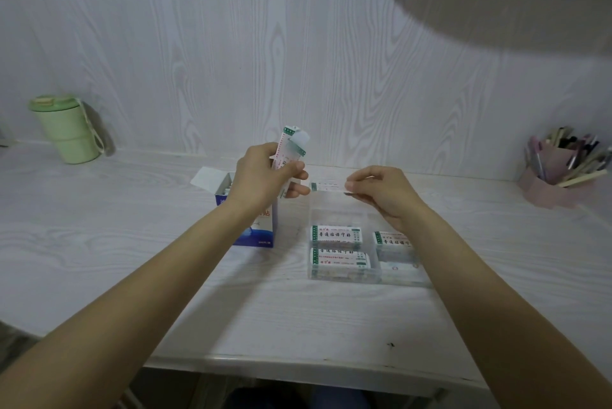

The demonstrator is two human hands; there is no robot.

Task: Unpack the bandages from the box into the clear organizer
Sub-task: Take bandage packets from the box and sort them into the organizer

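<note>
Spanning most of the view, the pale wood-grain surface [99, 259] carries everything. Next down in size, the clear organizer [344, 210] sits centre-right; its near compartments already hold wrapped stacks of bandages [336, 236], while the far ones look mostly bare. The blue box [261, 229] stands just left of it, flap open, more strips visible inside.

Left hand [261, 176] is raised over the box, fingers curled round a small bundle of bandage strips [291, 150] standing roughly upright. Right hand [381, 190] hovers over the organizer's far side, thumb and forefinger pinching a single strip [326, 186] by its right end, strip about level.

Handling, as a judgement: strips look near weightless, thin and floppy in paper wrappers, so a loose bundle will likely fan or slide apart. Best taken across the middle of the bundle, squeezing the flat faces; a single strip pinched at one end will probably droop. Not fragile, though wrappers may crease. The organizer looks light too and could skid if bumped.

Off to the sides: a green lidded cup [66, 128] far left, a pink pen holder [559, 170] far right.
</note>
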